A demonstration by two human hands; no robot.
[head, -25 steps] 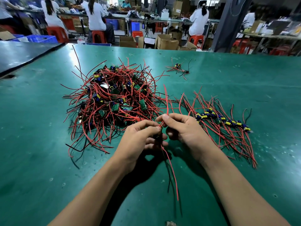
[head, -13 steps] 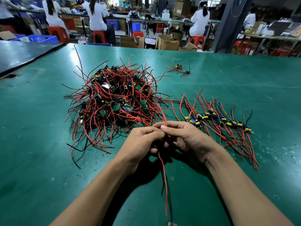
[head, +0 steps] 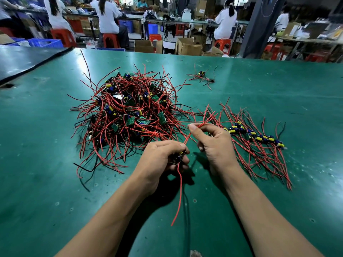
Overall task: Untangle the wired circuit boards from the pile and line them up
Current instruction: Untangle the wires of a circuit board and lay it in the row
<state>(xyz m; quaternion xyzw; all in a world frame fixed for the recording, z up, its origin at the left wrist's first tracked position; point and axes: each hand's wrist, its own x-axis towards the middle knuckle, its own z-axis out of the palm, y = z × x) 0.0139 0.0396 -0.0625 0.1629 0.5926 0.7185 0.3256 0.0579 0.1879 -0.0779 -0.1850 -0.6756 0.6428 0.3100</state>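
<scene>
A tangled pile (head: 128, 115) of small green circuit boards with red and black wires lies on the green table, left of centre. To the right, a row of boards (head: 256, 137) with blue and yellow parts lies lined up, wires trailing toward me. My left hand (head: 163, 160) grips one small circuit board (head: 180, 156), a red wire hanging down from it. My right hand (head: 213, 143) pinches that board's upper red wires (head: 202, 124) between thumb and forefinger, a little above and right of the left hand.
A loose wired board or two (head: 203, 76) lie alone at the far middle of the green table (head: 278, 101). A dark table (head: 22, 60) adjoins at far left. Beyond the far edge, people sit on red stools among cardboard boxes.
My hands, close together before, have drawn apart: the right hand rose up and right along the red wires, while the left stays low holding the board.
</scene>
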